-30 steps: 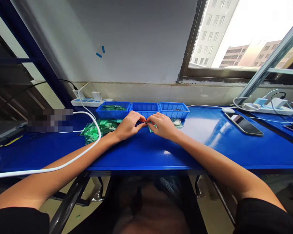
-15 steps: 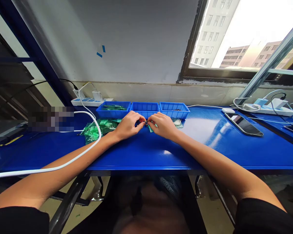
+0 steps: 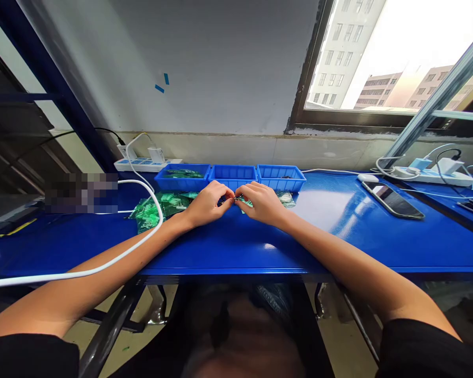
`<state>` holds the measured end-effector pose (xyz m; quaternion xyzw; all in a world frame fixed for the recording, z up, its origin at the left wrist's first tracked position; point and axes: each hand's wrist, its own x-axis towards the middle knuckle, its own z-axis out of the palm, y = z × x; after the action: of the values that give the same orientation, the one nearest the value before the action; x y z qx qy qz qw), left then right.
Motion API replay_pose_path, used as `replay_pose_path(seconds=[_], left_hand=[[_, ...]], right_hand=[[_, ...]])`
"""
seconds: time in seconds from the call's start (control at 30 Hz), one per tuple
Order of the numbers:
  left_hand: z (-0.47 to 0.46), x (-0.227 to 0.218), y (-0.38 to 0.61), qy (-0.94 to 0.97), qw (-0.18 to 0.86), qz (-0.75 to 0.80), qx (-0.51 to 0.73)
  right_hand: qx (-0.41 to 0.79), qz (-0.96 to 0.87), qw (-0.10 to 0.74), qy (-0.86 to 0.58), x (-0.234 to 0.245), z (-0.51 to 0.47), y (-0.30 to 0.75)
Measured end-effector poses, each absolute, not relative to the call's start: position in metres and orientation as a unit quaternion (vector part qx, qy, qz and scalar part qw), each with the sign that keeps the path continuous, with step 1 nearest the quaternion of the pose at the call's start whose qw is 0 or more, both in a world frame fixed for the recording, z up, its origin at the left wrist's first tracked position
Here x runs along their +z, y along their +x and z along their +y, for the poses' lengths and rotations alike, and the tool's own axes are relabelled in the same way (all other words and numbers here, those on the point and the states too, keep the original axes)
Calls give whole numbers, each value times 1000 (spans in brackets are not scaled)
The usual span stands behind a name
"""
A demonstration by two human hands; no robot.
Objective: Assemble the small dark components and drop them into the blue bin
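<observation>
My left hand (image 3: 208, 203) and my right hand (image 3: 263, 203) meet over the blue table, their thumbs and fingertips pinched together. Between the fingertips is a tiny dark piece, mostly covered and too small to name. Just behind my hands stand three blue bins: the left bin (image 3: 181, 184) has green pieces in it, the middle bin (image 3: 233, 173) shows no contents from here, and the right bin (image 3: 281, 185) holds a few small dark bits. A pile of green circuit boards (image 3: 147, 212) lies left of my left hand. More pieces in a clear bag (image 3: 287, 199) are beside my right hand.
A white cable (image 3: 114, 258) arches over my left forearm. Power strips with plugs lie at the back left (image 3: 142, 165) and back right (image 3: 437, 176). A phone (image 3: 394, 199) rests on the right of the table (image 3: 236, 249). Behind is a wall with a window.
My fingertips have drawn closer together, and the dark piece between them shows less. My right hand has shifted slightly left. The bins and boards have stayed put.
</observation>
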<state>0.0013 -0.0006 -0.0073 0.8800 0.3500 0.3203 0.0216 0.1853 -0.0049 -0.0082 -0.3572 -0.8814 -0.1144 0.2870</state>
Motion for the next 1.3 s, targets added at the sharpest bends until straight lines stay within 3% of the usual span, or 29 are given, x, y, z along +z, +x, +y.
replay_pose_path(seconds=[1.3], left_hand=[[1,-7,1,879,25,359,313]], right_hand=[[-118,-882,275,-364,-9,-5,185]])
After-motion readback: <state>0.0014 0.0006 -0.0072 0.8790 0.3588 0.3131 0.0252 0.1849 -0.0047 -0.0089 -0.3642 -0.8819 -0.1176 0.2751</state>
